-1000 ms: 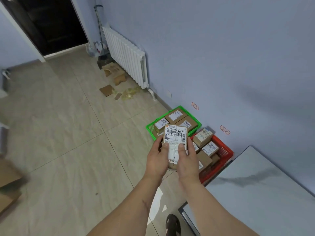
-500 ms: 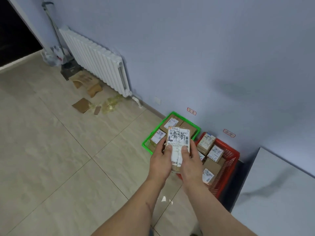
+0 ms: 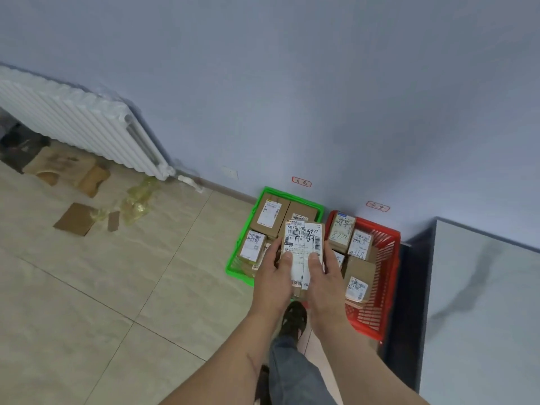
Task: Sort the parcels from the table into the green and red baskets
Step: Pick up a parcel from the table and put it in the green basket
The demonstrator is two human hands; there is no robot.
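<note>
Above green basket [image 3: 237, 252]: one parcel [image 3: 304, 244] gripped by left hand [image 3: 273, 280], right hand [image 3: 324, 283].

The held parcel's label [image 3: 304, 244] reads "507G P8"; a red-basket parcel [image 3: 340, 232] shows "877".

Labelled parcel [image 3: 304, 247] in both hands, left [image 3: 271, 279] and right [image 3: 324, 283], above green basket [image 3: 238, 258] and red basket [image 3: 388, 276].

Parcel [image 3: 304, 244]: brown cardboard, matt, white paper label. Green basket [image 3: 239, 252] and red basket [image 3: 388, 276]: slotted plastic. Floor [image 3: 87, 287]: smooth beige tile, slight sheen. Table [image 3: 482, 302]: glossy marble-look top. Radiator [image 3: 76, 118]: white ribbed metal.
</note>
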